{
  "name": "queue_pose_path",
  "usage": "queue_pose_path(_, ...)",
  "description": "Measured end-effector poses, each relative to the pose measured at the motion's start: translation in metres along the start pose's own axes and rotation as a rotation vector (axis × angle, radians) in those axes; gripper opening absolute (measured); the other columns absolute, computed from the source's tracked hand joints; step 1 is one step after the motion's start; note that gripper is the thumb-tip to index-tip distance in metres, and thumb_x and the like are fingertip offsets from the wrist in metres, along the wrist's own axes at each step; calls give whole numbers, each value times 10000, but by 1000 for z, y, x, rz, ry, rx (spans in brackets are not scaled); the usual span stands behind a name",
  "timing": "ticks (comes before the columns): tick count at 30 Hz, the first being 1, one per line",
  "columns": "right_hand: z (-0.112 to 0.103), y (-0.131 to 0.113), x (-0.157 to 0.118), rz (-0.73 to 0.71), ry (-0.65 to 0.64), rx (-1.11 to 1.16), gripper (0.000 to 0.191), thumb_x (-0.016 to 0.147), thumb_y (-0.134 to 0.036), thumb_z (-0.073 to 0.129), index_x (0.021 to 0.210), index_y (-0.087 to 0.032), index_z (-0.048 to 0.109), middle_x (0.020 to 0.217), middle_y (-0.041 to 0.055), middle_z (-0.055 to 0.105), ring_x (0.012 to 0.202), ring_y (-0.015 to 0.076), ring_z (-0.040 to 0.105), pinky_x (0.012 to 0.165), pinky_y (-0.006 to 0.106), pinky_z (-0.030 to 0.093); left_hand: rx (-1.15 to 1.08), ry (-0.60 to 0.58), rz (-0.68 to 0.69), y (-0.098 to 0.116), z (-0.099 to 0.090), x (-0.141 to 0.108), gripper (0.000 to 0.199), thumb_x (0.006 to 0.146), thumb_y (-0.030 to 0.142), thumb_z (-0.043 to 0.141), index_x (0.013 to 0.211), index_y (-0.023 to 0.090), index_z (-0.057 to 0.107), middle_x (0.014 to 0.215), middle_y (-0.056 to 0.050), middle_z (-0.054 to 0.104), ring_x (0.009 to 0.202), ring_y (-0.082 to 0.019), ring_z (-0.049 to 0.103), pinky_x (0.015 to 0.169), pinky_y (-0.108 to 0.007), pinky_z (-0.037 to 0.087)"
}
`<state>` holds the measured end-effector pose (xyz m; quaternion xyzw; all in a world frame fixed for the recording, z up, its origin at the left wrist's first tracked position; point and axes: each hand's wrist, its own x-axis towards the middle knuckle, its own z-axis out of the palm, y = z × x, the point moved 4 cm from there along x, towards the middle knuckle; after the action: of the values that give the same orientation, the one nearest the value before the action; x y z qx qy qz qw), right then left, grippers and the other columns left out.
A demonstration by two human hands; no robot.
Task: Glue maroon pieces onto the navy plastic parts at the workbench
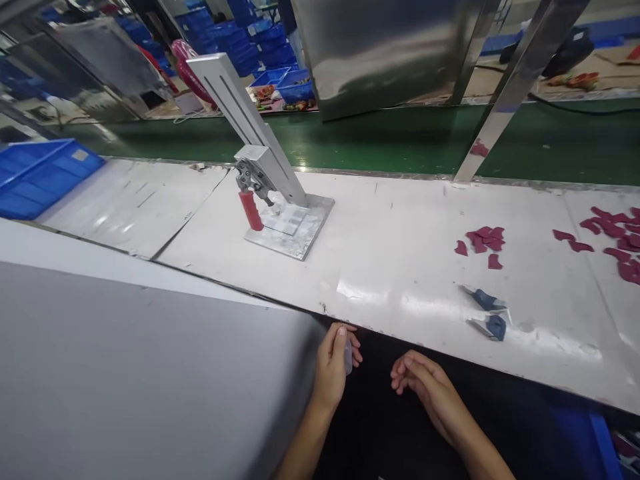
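My left hand [334, 363] hangs below the front edge of the white table [400, 267], its fingers closed on a small clear plastic piece [348, 357]. My right hand [423, 387] is beside it, also below the table edge, fingers loosely curled and holding nothing that I can see. On the table stands a metal press jig [280, 200] with a red lever handle [251, 210] and a flat base plate. Two small blue pieces [490, 313] lie near the front edge, to the right of my hands.
Dark red pieces [484, 240] lie in a small pile, and more dark red pieces [613, 240] lie at the far right. A blue crate [40, 173] sits at the left. A grey panel [125, 373] fills the lower left. Behind the table, a green floor and metal posts.
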<state>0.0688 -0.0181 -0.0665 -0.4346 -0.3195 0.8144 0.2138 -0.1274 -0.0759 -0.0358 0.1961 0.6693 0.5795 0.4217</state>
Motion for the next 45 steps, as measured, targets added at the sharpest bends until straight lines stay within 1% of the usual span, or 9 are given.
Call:
queue_pose_path(8, -8, -1, -3, 81, -41, -11, 493, 898, -669, 849, 814, -186, 797, 874, 91, 724, 814, 237, 668, 771, 375, 556, -97, 66, -40, -7, -15, 1, 583, 990, 769, 638, 909, 192, 674, 768, -3, 649, 605, -133, 622, 506, -246, 532)
queue_pose_path(14, -13, 0, -1, 125, -46, 28, 443, 956, -629, 797, 815, -209, 775, 889, 92, 726, 825, 243, 677, 769, 376, 565, -147, 71, -59, 0, -15, -1, 564, 1007, 749, 623, 909, 195, 653, 731, 14, 628, 557, -121, 595, 474, -238, 520)
queue_pose_path(17, -12, -1, -3, 87, -81, -165, 534, 939, -737, 748, 832, -215, 786, 871, 106, 742, 820, 267, 698, 765, 390, 586, -170, 64, -100, 3, -13, 2, 552, 1007, 734, 635, 910, 191, 648, 717, 17, 627, 539, -123, 594, 451, -236, 511)
queue_pose_path(20, 8, -23, -13, -8, -207, -540, 464, 1003, -699, 695, 920, -258, 812, 908, 92, 771, 867, 269, 722, 755, 353, 584, -187, 57, -123, 4, -13, 1, 541, 1003, 722, 653, 917, 188, 648, 711, 18, 631, 526, -119, 591, 444, -230, 505)
queue_pose_path(23, 46, -66, -16, -181, -353, -734, 322, 1089, -557, 631, 1053, -305, 828, 1017, 79, 799, 918, 259, 756, 746, 325, 593, -209, 57, -131, 4, -13, -2, 538, 1000, 727, 652, 917, 195, 635, 702, 23, 626, 504, -117, 588, 428, -226, 493)
queue_pose_path(28, 109, -126, 23, -542, -401, -960, 307, 1131, -232, 530, 1222, -295, 816, 1057, 69, 787, 980, 237, 749, 832, 353, 603, -243, 47, -159, 1, -17, -7, 531, 1012, 731, 628, 933, 206, 621, 686, 21, 633, 487, -138, 617, 398, -233, 500)
queue_pose_path(35, 155, -124, 79, -580, -539, -1264, 288, 1070, -129, 559, 1099, -243, 822, 1053, 32, 759, 857, 173, 724, 704, 295, 490, -271, 14, -183, 2, -25, -4, 519, 1035, 705, 606, 924, 198, 624, 645, 17, 640, 450, -127, 595, 375, -212, 471)
queue_pose_path(39, 162, -124, 88, -560, -569, -1317, 247, 1018, -96, 588, 929, -214, 786, 903, 20, 727, 749, 154, 677, 632, 271, 425, -271, -23, -196, 1, -25, -2, 523, 1028, 703, 622, 935, 189, 640, 636, 12, 648, 439, -125, 593, 369, -205, 456)
queue_pose_path(45, 161, -125, 90, -570, -623, -1324, 215, 959, -84, 631, 863, -222, 764, 891, 5, 693, 654, 118, 607, 559, 253, 376, -278, -61, -224, 5, -21, 0, 522, 1025, 701, 618, 922, 190, 628, 648, 13, 642, 435, -127, 590, 356, -208, 444)
